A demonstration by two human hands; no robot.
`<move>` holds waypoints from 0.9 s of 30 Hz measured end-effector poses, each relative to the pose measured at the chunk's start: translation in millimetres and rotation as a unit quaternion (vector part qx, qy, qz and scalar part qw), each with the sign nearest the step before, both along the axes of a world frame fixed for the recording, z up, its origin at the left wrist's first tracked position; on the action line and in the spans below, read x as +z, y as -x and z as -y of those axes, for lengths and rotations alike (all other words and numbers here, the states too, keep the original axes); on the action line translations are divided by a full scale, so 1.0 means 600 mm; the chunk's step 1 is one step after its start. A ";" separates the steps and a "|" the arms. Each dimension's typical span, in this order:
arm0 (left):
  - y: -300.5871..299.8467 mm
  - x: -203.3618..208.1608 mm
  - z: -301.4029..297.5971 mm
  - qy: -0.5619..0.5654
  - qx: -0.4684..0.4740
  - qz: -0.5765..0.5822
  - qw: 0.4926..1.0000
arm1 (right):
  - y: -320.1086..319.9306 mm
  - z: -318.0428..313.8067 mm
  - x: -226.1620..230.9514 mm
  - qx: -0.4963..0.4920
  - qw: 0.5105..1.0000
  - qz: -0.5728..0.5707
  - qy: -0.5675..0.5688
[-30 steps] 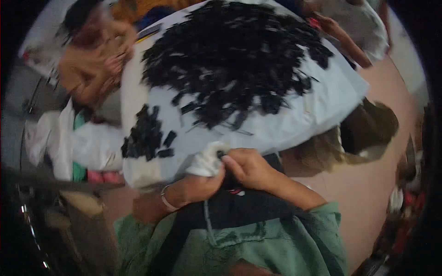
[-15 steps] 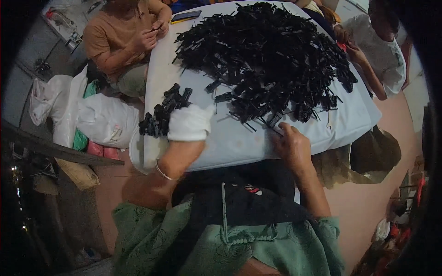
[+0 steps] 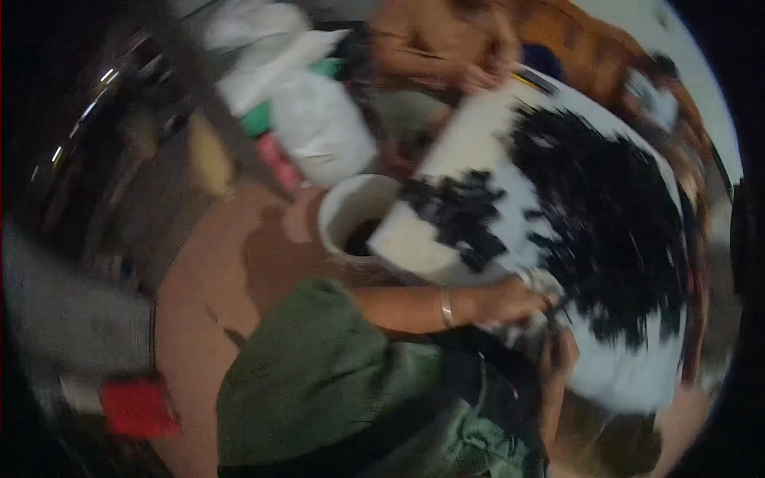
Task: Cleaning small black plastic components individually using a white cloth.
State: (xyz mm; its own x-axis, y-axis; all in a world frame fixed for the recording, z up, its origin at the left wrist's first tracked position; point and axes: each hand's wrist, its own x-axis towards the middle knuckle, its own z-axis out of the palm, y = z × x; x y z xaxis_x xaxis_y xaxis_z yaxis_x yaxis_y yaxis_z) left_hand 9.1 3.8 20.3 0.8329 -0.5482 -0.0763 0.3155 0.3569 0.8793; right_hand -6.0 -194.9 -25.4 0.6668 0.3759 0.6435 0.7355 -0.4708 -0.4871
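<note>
Motion smears this view. My left hand (image 3: 522, 301), partly covered by a white glove and with a pale bracelet (image 3: 446, 309) on the wrist, is over the table's near edge. Close below it, my right hand (image 3: 564, 350) shows only in part. The two hands are near each other, and their fingers are too blurred to read. Just beyond them lies a large pile of small black plastic parts (image 3: 613, 223). A smaller heap of black parts (image 3: 458, 211) sits at the table's left corner.
A white bucket (image 3: 331, 219) with something dark inside stands beside the covered table (image 3: 466, 151). Stuffed white sacks (image 3: 323, 119) are behind it. A person in a brown shirt (image 3: 438, 40) sits at the far left side; another person (image 3: 653, 95) is at the far right. A red object (image 3: 139, 408) lies lower left.
My view has swung left, so the table now appears farther right and turned, and the bucket shows. My hands, apart before, have come close together; my left hand has left the smaller heap.
</note>
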 end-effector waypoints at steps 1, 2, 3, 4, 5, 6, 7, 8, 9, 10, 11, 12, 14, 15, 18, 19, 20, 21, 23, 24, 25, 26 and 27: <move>0.004 0.001 -0.004 0.011 0.009 0.005 1.000 | -0.002 -0.002 -0.005 0.022 0.999 0.027 -0.029; 0.005 -0.010 0.002 0.025 0.018 0.010 0.999 | 0.001 -0.011 0.013 0.013 0.999 -0.028 0.008; 0.006 -0.021 0.011 0.051 0.044 0.045 0.997 | 0.010 -0.018 0.035 -0.006 0.996 -0.080 0.051; 0.003 -0.030 0.015 0.076 0.059 0.081 0.992 | 0.011 -0.028 0.034 0.016 0.996 -0.073 0.053; 0.008 -0.024 0.007 0.075 0.077 0.086 0.990 | 0.012 -0.036 0.032 0.020 0.996 -0.079 0.031; 0.011 -0.015 0.004 0.009 0.080 0.106 0.991 | 0.012 -0.039 0.029 0.021 0.996 -0.087 0.009; 0.014 -0.004 0.001 -0.057 0.080 0.124 0.987 | 0.008 -0.032 0.026 0.033 0.996 -0.083 0.010; 0.021 0.016 -0.008 -0.113 0.067 0.124 0.984 | 0.001 -0.017 0.025 0.044 0.994 -0.097 0.025; 0.019 0.005 -0.011 -0.116 0.080 0.126 0.982 | -0.001 -0.012 0.027 0.065 0.991 -0.110 0.042; 0.009 -0.018 -0.007 -0.143 0.109 0.213 0.960 | 0.003 -0.006 0.033 0.032 0.988 -0.143 0.053; 0.012 -0.014 -0.005 -0.168 0.126 0.297 0.932 | 0.005 -0.015 0.029 0.033 0.988 -0.142 0.052; 0.019 -0.004 -0.008 -0.179 0.120 0.342 0.915 | 0.008 -0.031 0.021 0.068 0.994 -0.074 -0.034; 0.020 -0.010 -0.003 -0.184 0.130 0.372 0.900 | 0.018 -0.044 0.041 0.049 0.996 0.070 0.008; 0.020 -0.015 -0.002 -0.189 0.143 0.401 0.885 | 0.021 -0.050 0.050 0.049 0.996 0.071 0.009; 0.025 -0.023 0.001 -0.196 0.175 0.412 0.873 | 0.028 -0.052 0.053 0.008 0.999 0.006 0.038; 0.028 -0.023 0.005 -0.192 0.170 0.413 0.874 | 0.021 -0.047 0.035 -0.036 0.996 -0.050 -0.063; 0.036 -0.016 0.006 -0.170 0.152 0.383 0.895 | 0.019 -0.046 0.032 -0.080 0.978 -0.104 -0.162; 0.042 -0.012 0.006 -0.147 0.134 0.352 0.915 | 0.018 -0.039 0.035 -0.086 0.978 -0.103 -0.162; 0.045 -0.006 -0.003 -0.153 0.125 0.380 0.904 | 0.016 -0.033 0.048 -0.083 0.941 -0.275 -0.180; 0.045 -0.005 -0.004 -0.163 0.120 0.407 0.891 | 0.018 -0.036 0.049 -0.079 0.941 -0.275 -0.180; 0.044 -0.010 0.002 -0.161 0.119 0.406 0.892 | 0.023 -0.039 0.055 -0.081 0.941 -0.275 -0.180; 0.039 -0.017 0.010 -0.152 0.166 0.433 0.873 | 0.031 -0.047 0.070 -0.053 0.958 -0.243 -0.141; 0.036 -0.022 0.018 -0.142 0.213 0.458 0.851 | 0.035 -0.052 0.078 -0.023 0.972 -0.210 -0.101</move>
